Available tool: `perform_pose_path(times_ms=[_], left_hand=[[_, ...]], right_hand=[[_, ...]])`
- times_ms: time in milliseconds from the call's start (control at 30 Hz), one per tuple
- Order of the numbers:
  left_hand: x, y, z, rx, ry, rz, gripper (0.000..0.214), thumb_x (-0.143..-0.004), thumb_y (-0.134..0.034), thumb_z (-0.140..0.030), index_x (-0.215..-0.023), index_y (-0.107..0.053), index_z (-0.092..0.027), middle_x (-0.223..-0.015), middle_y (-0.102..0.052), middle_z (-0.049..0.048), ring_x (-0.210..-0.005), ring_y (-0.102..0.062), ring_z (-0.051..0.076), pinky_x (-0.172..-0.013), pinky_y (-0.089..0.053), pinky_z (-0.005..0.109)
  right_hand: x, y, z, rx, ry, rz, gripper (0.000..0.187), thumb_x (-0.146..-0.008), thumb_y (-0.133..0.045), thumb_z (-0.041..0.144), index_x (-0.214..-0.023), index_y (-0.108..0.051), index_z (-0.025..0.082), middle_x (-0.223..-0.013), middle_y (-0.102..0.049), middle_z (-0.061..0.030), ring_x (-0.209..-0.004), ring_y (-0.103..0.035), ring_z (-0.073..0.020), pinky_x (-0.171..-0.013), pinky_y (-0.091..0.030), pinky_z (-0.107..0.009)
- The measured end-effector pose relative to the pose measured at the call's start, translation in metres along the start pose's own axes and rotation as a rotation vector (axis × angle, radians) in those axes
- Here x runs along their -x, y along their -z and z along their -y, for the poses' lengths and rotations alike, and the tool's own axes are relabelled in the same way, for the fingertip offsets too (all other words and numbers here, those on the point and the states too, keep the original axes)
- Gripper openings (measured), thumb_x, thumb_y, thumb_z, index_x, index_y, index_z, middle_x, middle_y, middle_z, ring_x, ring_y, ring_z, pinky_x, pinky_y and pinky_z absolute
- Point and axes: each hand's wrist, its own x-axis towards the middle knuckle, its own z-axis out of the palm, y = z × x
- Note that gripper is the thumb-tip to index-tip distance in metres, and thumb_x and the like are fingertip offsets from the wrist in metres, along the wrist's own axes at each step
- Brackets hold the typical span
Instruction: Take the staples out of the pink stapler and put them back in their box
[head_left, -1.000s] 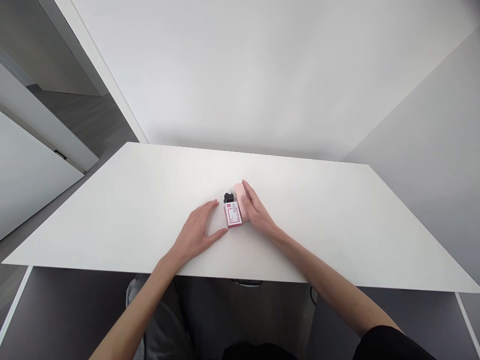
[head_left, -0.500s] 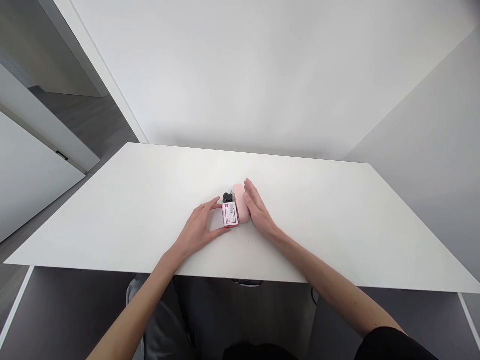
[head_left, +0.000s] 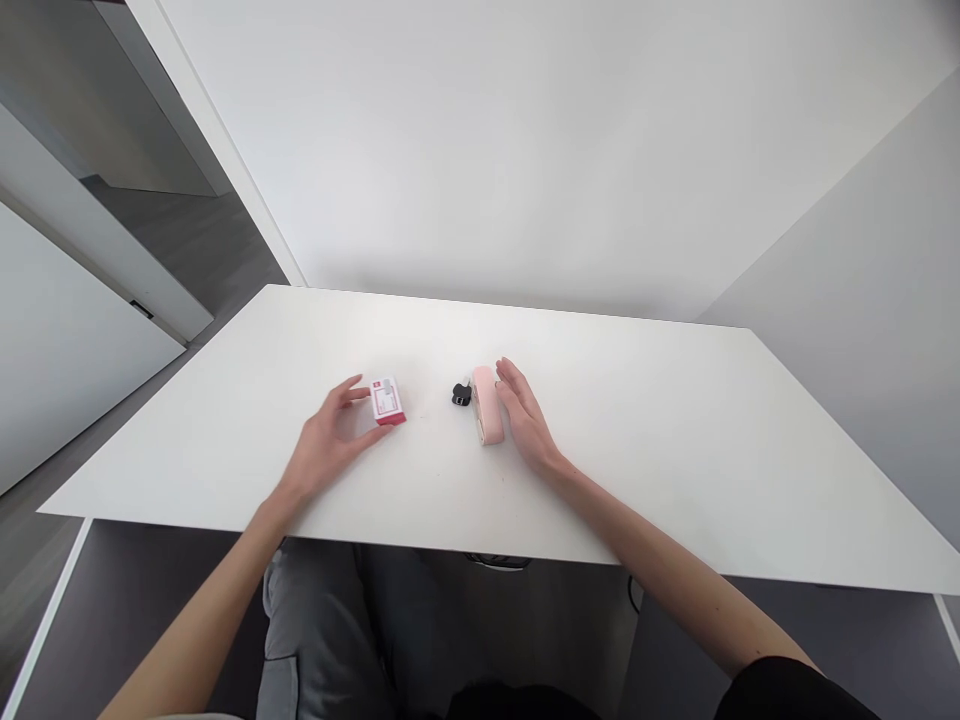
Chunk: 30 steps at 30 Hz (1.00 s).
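Note:
My left hand (head_left: 331, 436) has a small red-and-white box (head_left: 388, 401) between thumb and fingertips, the thumb along its near edge and the fingers at its far left corner. To the right lies a pink stapler (head_left: 489, 406), pointing away from me on the tabletop. A small black clip-like piece (head_left: 461, 394) sits against the stapler's left side; its exact kind is hard to make out. My right hand (head_left: 524, 416) rests on its edge just right of the stapler, fingers stretched out, holding nothing.
The white table (head_left: 645, 430) reaches back to a pale wall (head_left: 480, 150). Its front edge runs just above my legs (head_left: 322, 620). A grey partition (head_left: 885, 250) rises on the right, and a doorway opens onto a dark floor (head_left: 202, 240) at the left.
My left hand has moved the box leftward, away from the stapler and the black piece. The right hand stays beside the stapler, its fingers now slightly farther from it.

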Motion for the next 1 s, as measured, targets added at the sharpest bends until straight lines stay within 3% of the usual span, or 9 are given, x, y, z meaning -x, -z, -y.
perform_pose_path(times_ms=[133,267,567,833,1000], left_hand=[[-0.004,0.027,0.024,-0.026,0.102,-0.126,0.094,-0.079,-0.079,-0.068,-0.158,-0.046,-0.030,-0.149,-0.068,0.0098,-0.141,-0.061,0.034,-0.117,-0.050,0.052],[-0.005,0.040,0.032,-0.040,0.204,-0.252,0.089,-0.077,-0.082,-0.067,-0.153,-0.053,-0.028,-0.148,-0.068,0.0110,-0.137,-0.064,0.036,-0.116,-0.052,0.054],[0.002,0.037,0.025,-0.122,0.173,-0.295,0.073,-0.088,-0.072,-0.067,-0.146,-0.063,-0.024,-0.146,-0.066,0.0034,-0.133,-0.065,0.034,-0.119,-0.050,0.051],[0.002,0.033,0.036,-0.137,0.148,-0.353,0.061,-0.087,-0.078,-0.054,-0.141,-0.068,-0.026,-0.143,-0.065,0.0088,-0.128,-0.068,0.035,-0.120,-0.051,0.053],[0.004,0.033,0.037,-0.144,0.165,-0.364,0.064,-0.087,-0.077,-0.051,-0.144,-0.068,-0.023,-0.145,-0.063,0.0120,-0.129,-0.066,0.034,-0.122,-0.049,0.055]], right_hand=[[0.000,0.000,-0.002,-0.005,-0.005,-0.002,0.071,-0.106,-0.047,0.069,-0.170,-0.034,0.041,-0.181,-0.030,0.0050,-0.168,-0.027,-0.0237,-0.139,-0.023,-0.051],[0.000,-0.001,0.000,-0.008,0.005,-0.002,0.071,-0.106,-0.048,0.069,-0.170,-0.035,0.039,-0.180,-0.033,0.0030,-0.168,-0.028,-0.0241,-0.139,-0.025,-0.049],[0.003,-0.003,0.007,-0.037,-0.003,-0.013,0.068,-0.106,-0.050,0.066,-0.166,-0.040,0.036,-0.178,-0.037,0.0001,-0.167,-0.031,-0.0235,-0.139,-0.024,-0.048],[0.003,-0.004,0.009,-0.049,-0.033,-0.030,0.065,-0.105,-0.053,0.064,-0.163,-0.043,0.037,-0.176,-0.041,-0.0004,-0.165,-0.033,-0.0236,-0.138,-0.026,-0.047],[0.003,-0.005,0.010,-0.051,-0.039,-0.029,0.063,-0.106,-0.052,0.061,-0.162,-0.044,0.035,-0.176,-0.041,-0.0013,-0.165,-0.035,-0.0234,-0.137,-0.028,-0.046]])
